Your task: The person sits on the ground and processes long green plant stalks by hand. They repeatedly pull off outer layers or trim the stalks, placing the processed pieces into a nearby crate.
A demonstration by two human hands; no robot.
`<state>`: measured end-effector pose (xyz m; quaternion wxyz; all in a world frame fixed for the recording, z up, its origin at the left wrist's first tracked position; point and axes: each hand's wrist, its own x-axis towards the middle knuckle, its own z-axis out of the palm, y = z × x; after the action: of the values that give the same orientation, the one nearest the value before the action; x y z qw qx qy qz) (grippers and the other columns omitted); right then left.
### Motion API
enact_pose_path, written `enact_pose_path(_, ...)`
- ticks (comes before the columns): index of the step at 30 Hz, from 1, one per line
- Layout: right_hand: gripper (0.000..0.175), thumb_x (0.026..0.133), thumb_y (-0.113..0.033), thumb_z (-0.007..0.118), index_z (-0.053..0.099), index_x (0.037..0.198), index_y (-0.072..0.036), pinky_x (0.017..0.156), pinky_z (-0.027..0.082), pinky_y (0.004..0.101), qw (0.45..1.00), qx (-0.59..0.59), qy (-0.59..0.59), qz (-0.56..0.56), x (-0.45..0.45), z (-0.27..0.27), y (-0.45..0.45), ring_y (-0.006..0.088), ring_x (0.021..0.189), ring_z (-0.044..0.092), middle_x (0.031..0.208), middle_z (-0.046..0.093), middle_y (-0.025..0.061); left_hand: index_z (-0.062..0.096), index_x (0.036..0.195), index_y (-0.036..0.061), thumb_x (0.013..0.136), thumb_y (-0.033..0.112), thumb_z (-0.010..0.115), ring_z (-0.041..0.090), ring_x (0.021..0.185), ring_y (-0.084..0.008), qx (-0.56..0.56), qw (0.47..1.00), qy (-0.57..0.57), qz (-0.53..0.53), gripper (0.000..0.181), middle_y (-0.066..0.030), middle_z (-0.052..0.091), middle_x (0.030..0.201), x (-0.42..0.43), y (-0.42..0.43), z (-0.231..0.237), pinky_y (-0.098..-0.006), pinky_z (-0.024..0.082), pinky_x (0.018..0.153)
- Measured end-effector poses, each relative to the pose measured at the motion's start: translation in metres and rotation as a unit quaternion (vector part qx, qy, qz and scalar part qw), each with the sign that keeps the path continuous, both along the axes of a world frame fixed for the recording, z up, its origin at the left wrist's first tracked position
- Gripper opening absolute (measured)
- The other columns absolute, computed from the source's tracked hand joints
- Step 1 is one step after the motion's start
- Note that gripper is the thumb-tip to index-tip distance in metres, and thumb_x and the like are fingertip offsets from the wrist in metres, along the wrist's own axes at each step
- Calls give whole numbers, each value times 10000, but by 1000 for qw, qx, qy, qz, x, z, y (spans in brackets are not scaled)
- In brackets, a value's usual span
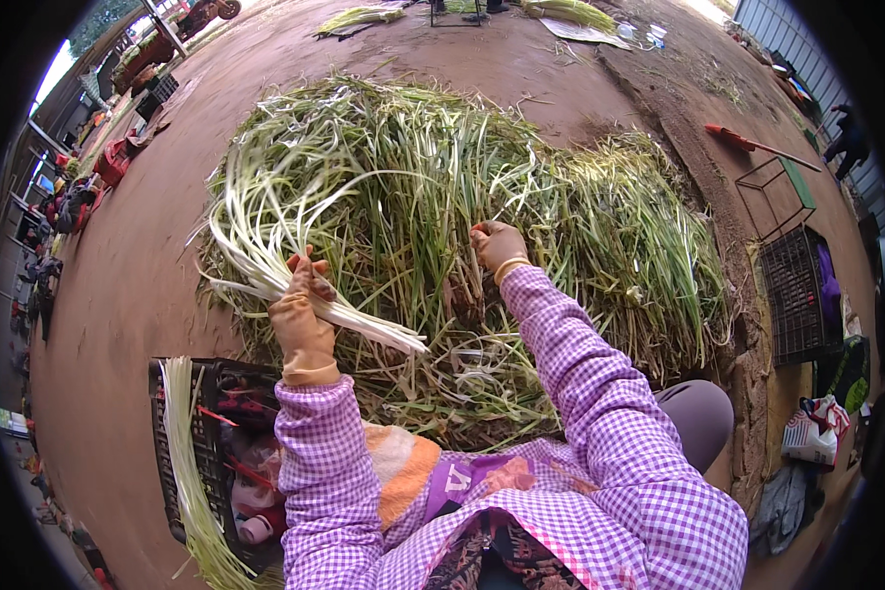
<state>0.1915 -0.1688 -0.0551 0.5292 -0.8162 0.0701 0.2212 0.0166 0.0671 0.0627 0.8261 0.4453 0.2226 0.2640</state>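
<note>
My left hand (pixel 302 317), in a tan rubber glove, grips a bunch of pale long-leaved stalks (pixel 369 324). Their white ends point to the lower right, and the thin leaves fan out to the upper left, partly blurred. My right hand (pixel 498 243), gloved too, is over a large heap of green leafy stalks (pixel 405 169), its fingers bent at the leaves. Whether those fingers hold a stalk I cannot tell. Brown root ends (pixel 464 299) show just below that hand. Both forearms wear purple checked sleeves.
At my lower left stands a black plastic crate (pixel 210 442) with pale stalks (pixel 181 435) along its side. To the right are another black crate (pixel 793 295), a metal frame (pixel 771 195), a red-bladed shovel (pixel 737 139) and a plastic bag (pixel 815 435). A person (pixel 848 140) is at the far right.
</note>
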Motion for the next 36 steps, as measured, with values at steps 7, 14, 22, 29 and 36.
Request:
enact_pose_path(7, 518, 910, -427, 625, 607, 1209, -5, 882, 516, 408, 953, -287, 11, 95, 13, 2, 63, 290, 1035, 650, 1167, 651, 175, 612, 1193, -13, 964, 218, 592, 530, 651, -55, -141, 986, 39, -81, 326, -90, 647, 907, 1, 15, -16, -174, 484, 572)
enact_pose_path(14, 247, 888, -177, 655, 643, 1098, -48, 830, 565, 300, 956, -164, -225, 88, -31, 13, 56, 174, 907, 672, 1061, 699, 108, 689, 1101, 41, 968, 244, 590, 567, 656, -82, 32, 981, 123, -147, 262, -42, 667, 836, -10, 18, -4, -207, 463, 583)
enact_pose_path(22, 417, 864, -198, 703, 607, 1242, -52, 567, 516, 240, 991, 108, 45, 67, -95, 16, 23, 96, 666, 620, 940, 723, 87, 584, 1209, -15, 964, 183, 570, 687, 839, -230, -83, 979, -48, -178, 315, -127, 698, 1013, -5, 7, -2, -391, 588, 822)
enact_pose_path(29, 241, 909, -126, 664, 660, 1131, -32, 493, 494, 220, 980, 170, 52, 87, -146, 9, 3, 59, 637, 615, 917, 714, 16, 695, 1040, 15, 940, 221, 621, 480, 496, -54, 30, 977, 135, -162, 241, -34, 656, 745, -12, -19, -8, -192, 412, 414)
enact_pose_path(36, 226, 917, -98, 648, 660, 1138, -51, 513, 518, 229, 962, 252, 54, 87, -159, 19, -6, 78, 706, 646, 894, 706, 21, 708, 955, 7, 813, 127, 771, 492, 484, -83, 110, 964, 182, -158, 196, -46, 682, 744, -13, -59, -23, -227, 413, 445)
